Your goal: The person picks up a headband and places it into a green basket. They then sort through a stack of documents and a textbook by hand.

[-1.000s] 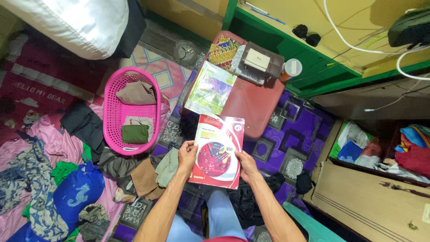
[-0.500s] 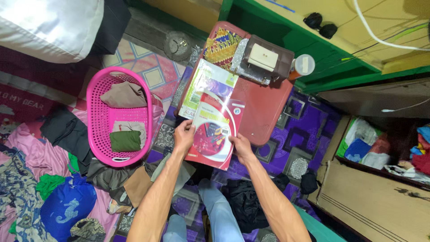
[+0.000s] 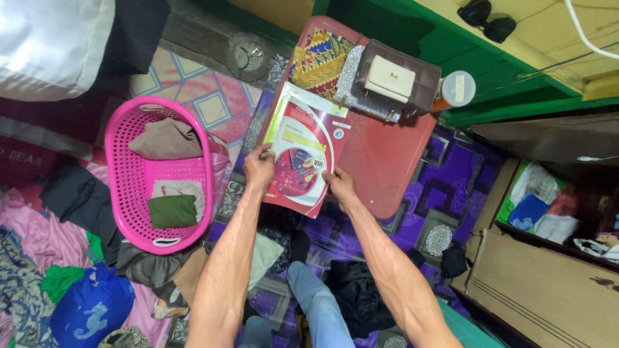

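Head camera looks down on both hands gripping a red glossy paperback book (image 3: 302, 158) over the low red plastic table (image 3: 380, 161): left hand (image 3: 259, 169) at its nine o'clock edge, right hand (image 3: 340, 185) at its four o'clock corner. Beneath it lies a green-and-white booklet (image 3: 282, 103). At twelve o'clock sit a brown handbag (image 3: 400, 80) and patterned cloth (image 3: 319, 61); at nine, a pink plastic laundry basket (image 3: 129, 187) of folded clothes.
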